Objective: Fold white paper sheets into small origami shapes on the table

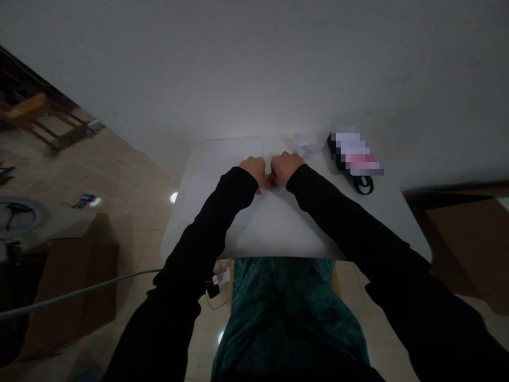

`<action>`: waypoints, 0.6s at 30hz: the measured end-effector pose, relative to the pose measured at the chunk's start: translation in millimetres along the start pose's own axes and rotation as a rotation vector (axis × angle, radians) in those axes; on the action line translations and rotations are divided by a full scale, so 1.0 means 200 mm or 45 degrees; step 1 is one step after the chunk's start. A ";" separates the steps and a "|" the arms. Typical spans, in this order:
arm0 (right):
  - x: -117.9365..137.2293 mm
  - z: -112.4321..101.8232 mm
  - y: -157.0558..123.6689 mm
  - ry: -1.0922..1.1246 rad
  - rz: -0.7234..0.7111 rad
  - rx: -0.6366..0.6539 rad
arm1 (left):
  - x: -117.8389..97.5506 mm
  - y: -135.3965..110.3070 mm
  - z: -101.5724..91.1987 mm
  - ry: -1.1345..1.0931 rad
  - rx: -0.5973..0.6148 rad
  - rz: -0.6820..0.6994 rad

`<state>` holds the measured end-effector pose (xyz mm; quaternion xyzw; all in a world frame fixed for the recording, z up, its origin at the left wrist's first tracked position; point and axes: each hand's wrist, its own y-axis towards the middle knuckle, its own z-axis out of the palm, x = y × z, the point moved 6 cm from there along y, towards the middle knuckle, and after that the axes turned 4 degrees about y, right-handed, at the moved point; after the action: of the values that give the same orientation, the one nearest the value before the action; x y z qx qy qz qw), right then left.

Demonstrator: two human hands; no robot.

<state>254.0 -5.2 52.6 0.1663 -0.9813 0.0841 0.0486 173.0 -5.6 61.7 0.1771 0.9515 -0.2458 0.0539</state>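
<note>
Up near the far edge of the white counter, the hands are together: left hand and right hand sit basically knuckle to knuckle, both curled down on a small fold of white paper pinched between them. It's mostly hidden, so I can't really tell how it's folded. A flat white sheet of paper lies on the counter around 8 o'clock from the hands, hard to spot white on white. At about 1 o'clock there's a crumpled bit of paper, and at 2 o'clock a pixelated blur of an object with a black cable loop right beside it. Black sleeves run back toward green fabric at 6 o'clock. Off at 10 o'clock, a wooden chair stands on the tile floor.
</note>
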 end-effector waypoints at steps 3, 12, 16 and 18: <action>-0.01 0.00 0.00 0.004 0.015 -0.017 | 0.04 0.00 0.00 0.060 0.029 0.046; -0.02 0.00 0.00 -0.009 0.029 -0.008 | 0.11 0.03 0.03 -0.029 -0.214 0.276; -0.03 -0.01 0.00 -0.005 0.052 -0.021 | 0.16 0.00 0.08 -0.104 -0.333 0.374; -0.04 -0.01 0.00 0.008 0.064 -0.015 | 0.18 -0.03 0.11 -0.139 -0.406 0.428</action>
<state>260.7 -2.3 53.4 0.1410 -0.9855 0.0800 0.0505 138.6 -9.7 39.2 0.3089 0.9310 -0.0891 0.1727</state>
